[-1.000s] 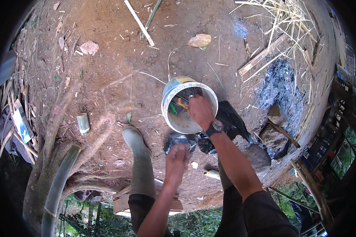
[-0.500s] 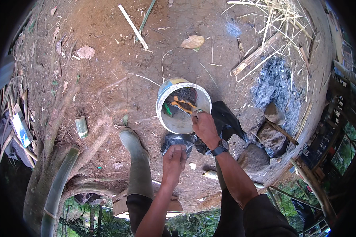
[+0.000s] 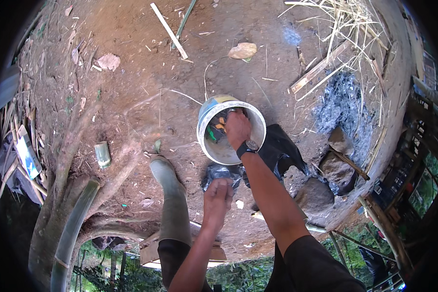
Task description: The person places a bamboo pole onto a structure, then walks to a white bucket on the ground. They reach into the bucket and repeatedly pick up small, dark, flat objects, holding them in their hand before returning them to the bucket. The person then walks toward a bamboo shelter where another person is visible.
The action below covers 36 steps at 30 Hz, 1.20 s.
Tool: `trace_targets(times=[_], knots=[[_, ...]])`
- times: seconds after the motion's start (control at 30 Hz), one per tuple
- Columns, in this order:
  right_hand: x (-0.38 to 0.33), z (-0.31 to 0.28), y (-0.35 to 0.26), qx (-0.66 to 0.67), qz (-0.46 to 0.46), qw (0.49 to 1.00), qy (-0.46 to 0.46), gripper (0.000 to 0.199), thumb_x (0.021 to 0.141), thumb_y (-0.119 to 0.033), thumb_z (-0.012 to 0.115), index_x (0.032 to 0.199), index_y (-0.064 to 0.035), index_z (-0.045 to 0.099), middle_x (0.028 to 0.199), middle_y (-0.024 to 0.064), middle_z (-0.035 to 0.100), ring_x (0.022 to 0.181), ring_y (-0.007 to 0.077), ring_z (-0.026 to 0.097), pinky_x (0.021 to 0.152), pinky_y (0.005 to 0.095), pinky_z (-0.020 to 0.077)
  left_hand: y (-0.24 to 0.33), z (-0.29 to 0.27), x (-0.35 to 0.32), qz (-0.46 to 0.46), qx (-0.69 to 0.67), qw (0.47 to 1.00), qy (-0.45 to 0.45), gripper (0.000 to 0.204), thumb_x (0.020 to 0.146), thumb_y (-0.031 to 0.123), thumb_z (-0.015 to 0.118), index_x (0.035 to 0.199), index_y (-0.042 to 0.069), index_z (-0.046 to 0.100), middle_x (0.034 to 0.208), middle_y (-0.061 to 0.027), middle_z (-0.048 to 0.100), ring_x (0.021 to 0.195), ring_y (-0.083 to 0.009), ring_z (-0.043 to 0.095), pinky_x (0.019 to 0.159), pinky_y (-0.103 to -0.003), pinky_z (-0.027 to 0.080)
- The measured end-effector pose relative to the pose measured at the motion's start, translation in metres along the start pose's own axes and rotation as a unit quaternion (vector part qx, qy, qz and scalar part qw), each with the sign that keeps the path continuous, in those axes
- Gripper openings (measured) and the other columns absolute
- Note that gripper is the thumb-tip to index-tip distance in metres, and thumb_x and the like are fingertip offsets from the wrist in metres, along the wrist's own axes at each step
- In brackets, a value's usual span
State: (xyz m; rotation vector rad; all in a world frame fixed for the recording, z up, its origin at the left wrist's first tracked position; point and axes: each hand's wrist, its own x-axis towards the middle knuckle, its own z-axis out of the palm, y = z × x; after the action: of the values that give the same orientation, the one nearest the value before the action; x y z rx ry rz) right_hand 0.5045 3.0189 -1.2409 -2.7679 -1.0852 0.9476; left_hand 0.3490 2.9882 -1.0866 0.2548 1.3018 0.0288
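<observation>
Right hand [image 3: 238,127] inside bucket [image 3: 220,155], left hand [image 3: 217,197] in loose fist

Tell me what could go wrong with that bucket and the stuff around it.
First, the fingers of the right hand are hidden inside the bucket, among jumbled things, so they might get scraped on something unseen. Second, the watch appears right by the rim and could knock or scratch against it. Third, the black plastic lies not far from the ashes; if they are hot, which I can't tell, it might melt.
</observation>
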Motion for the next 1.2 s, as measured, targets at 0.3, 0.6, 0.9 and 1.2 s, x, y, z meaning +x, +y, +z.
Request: trace_targets(times=[0.3,0.6,0.9,1.2], knots=[[0.025,0.032,0.03,-0.008,0.03,1.0,0.002,0.017,0.078,-0.014,0.057,0.079,0.0008,0.065,0.089,0.022,0.064,0.084,0.0374,0.063,0.077,0.0472,0.0498,0.003,-0.002,0.001,-0.023,-0.021,0.999,-0.022,0.02,0.097,0.025,0.047,0.098,0.008,0.056,0.074,0.0023,0.05,0.052,-0.003,0.037,0.041,-0.017,0.026],[0.024,0.045,0.074,0.016,-0.131,0.989,0.064,0.024,0.079,-0.017,0.058,0.085,0.0061,0.061,0.073,0.0224,0.062,0.07,0.0364,0.063,0.066,0.0422,0.0517,0.005,0.001,0.0,-0.004,0.008,1.0,-0.001,0.023,0.096,0.027,0.048,0.097,0.006,0.057,0.072,0.0019,0.05,0.051,-0.0032,0.037,0.041,-0.019,0.026],[-0.065,-0.071,0.023,0.446,0.108,0.861,-0.221,0.019,0.088,-0.012,0.053,0.087,0.0065,0.057,0.07,0.0088,0.058,0.048,0.0115,0.054,0.04,0.024,0.0433,0.006,-0.002,0.0,0.049,-0.017,0.998,0.033,0.021,0.097,0.025,0.048,0.096,0.006,0.058,0.072,0.0015,0.051,0.052,-0.0035,0.038,0.043,-0.018,0.027],[-0.098,-0.097,0.033,0.472,0.107,0.825,-0.292,0.02,0.091,-0.012,0.052,0.088,0.0071,0.057,0.07,0.0076,0.058,0.051,0.0105,0.054,0.041,0.0223,0.0425,-0.003,0.006,0.008,0.127,-0.012,0.99,0.056,0.019,0.095,0.02,0.051,0.1,0.003,0.059,0.078,-0.0002,0.055,0.059,-0.0058,0.046,0.05,-0.02,0.037]])
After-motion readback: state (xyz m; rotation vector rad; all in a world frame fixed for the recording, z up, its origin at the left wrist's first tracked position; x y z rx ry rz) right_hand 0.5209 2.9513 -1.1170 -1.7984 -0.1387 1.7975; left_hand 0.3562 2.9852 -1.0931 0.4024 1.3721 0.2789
